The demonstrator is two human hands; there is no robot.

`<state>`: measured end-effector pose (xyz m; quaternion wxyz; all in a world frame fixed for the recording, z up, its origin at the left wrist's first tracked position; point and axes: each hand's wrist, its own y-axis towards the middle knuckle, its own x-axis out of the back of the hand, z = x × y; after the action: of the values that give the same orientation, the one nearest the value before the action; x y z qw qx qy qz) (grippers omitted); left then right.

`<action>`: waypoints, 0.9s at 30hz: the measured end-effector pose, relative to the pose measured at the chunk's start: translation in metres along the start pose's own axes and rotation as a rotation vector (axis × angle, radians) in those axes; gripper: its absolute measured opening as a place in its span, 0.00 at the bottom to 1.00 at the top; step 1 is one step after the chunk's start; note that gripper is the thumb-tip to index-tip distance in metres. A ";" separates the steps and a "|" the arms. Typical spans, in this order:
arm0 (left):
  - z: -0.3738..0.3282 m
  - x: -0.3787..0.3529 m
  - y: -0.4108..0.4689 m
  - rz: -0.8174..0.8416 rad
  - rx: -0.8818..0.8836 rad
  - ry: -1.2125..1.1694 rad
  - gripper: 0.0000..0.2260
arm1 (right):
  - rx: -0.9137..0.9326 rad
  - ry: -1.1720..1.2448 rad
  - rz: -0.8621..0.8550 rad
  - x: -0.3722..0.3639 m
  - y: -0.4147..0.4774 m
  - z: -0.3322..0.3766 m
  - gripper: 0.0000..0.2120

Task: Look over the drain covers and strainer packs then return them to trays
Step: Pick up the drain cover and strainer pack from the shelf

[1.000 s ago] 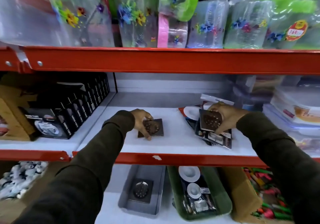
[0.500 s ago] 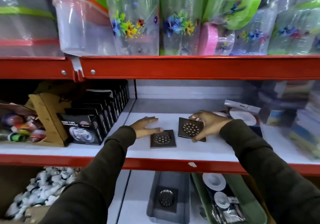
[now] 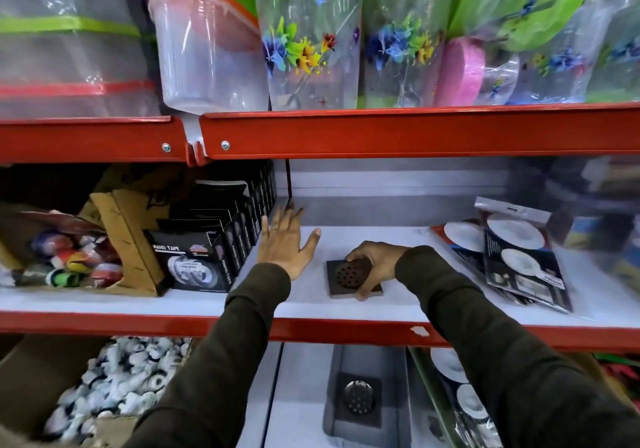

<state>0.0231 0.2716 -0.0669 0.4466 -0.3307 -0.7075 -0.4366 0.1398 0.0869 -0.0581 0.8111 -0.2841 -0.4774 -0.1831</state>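
Left hand (image 3: 285, 243) lifted off, grip open flat, right hand (image 3: 375, 267) gripping stacked drain covers (image 3: 349, 278), one cover in lower tray (image 3: 363, 361).

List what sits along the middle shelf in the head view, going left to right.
Cardboard box of coloured rolls → black nano tape boxes → left hand, open and flat → square drain cover under the right hand → strainer packs.
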 end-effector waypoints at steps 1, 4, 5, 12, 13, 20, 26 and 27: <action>-0.001 -0.001 -0.001 0.009 0.000 0.008 0.32 | -0.003 0.012 0.007 0.000 -0.001 -0.001 0.35; -0.007 -0.004 -0.004 0.034 -0.001 0.026 0.32 | 0.007 0.061 0.010 0.002 -0.005 -0.006 0.39; -0.010 -0.004 -0.004 0.033 0.000 0.035 0.31 | 0.005 0.064 -0.014 0.004 -0.008 -0.008 0.42; -0.077 -0.012 -0.003 -0.035 -0.009 0.004 0.31 | 0.004 -0.017 -0.364 0.026 -0.052 -0.065 0.29; -0.093 -0.014 -0.003 -0.044 -0.014 -0.015 0.31 | -0.027 -0.015 -0.434 0.029 -0.059 -0.077 0.26; -0.245 -0.054 -0.007 0.123 -0.098 -0.153 0.21 | -0.661 0.090 -0.603 0.038 -0.125 -0.187 0.33; -0.315 -0.092 -0.019 0.292 -0.061 -0.135 0.22 | -0.722 0.194 -0.483 0.017 -0.163 -0.245 0.37; -0.319 -0.095 -0.021 0.288 -0.036 -0.135 0.23 | -0.665 0.221 -0.519 0.017 -0.164 -0.246 0.35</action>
<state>0.1507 -0.0352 -0.0911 0.4502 -0.4652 -0.6732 -0.3574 0.2198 -0.1967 -0.0908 0.6486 -0.3792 -0.3585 -0.5541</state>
